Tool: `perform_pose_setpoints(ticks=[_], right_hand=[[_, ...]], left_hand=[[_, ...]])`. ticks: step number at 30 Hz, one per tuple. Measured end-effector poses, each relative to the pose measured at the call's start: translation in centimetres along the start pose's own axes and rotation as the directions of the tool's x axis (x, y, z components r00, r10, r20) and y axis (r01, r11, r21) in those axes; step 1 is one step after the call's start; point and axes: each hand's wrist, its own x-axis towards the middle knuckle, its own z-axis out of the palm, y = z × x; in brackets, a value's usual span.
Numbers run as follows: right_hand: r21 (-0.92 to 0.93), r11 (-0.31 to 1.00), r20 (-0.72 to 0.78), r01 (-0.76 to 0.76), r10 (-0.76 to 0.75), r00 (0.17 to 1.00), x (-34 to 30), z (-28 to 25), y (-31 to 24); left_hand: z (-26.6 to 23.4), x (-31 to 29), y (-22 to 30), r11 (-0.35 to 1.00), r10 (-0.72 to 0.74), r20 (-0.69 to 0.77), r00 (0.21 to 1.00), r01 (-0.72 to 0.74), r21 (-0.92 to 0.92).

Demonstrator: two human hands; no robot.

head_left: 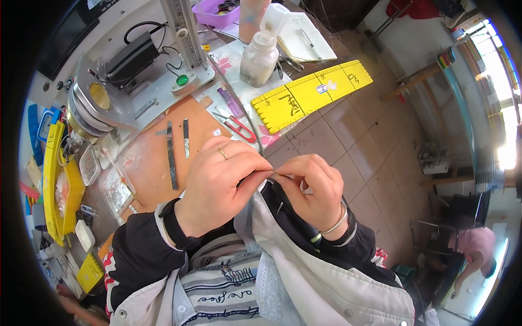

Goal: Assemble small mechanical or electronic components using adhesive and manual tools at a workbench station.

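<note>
My left hand [215, 176] and my right hand [316, 190] meet at the fingertips in front of my chest, each in a pinch. What lies between the fingertips is too small and too covered to name. A ring and a dark wristband are on the left, a bangle on the right. Just beyond my left hand, on a brown work mat [149, 174], lie two narrow dark strips, one longer strip [172, 157] and one shorter strip [186, 136]. Small red-handled snips [242, 129] lie just past my fingers, beside a purple tube [231, 103].
A yellow toothed ruler [312, 95] juts over the table's right edge. Behind it stand a glass jar [258, 60] and a notebook [307, 35]. A metal machine with a green button [181, 80] fills the back left. Clear trays [117, 187] and a yellow bin [70, 198] sit left. Another person [476, 244] bends far right.
</note>
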Motion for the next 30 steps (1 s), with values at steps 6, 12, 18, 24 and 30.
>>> perform_pose_setpoints(ticks=[6, 12, 18, 24, 30], right_hand=[[-0.063, 0.998, 0.008, 0.012, -0.012, 1.0, -0.2, 0.0, 1.3], [-0.055, 0.917, -0.191, -0.395, 0.379, 0.906, -0.3, -0.9, 7.3], [-0.046, 0.891, -0.299, -0.452, 0.42, 0.857, 1.2, -0.3, 12.7], [-0.179, 0.851, -0.282, -0.494, 0.437, 0.854, 1.6, 1.0, 13.6], [-0.417, 0.797, -0.274, -0.437, 0.348, 0.897, 2.1, 1.1, 13.0]], left_hand=[[1.2, 0.4, -0.8, 0.993, -0.06, 0.014, 0.998, 0.061, -0.101], [2.2, 1.5, -1.9, 0.997, -0.049, 0.13, 0.99, 0.041, 0.064], [4.7, 1.2, -4.9, 0.924, -0.087, 0.308, 0.947, -0.039, 0.38], [4.8, 1.5, -5.4, 0.927, -0.124, 0.37, 0.921, -0.025, 0.374], [4.8, 1.5, -5.1, 0.932, -0.123, 0.35, 0.928, -0.013, 0.361]])
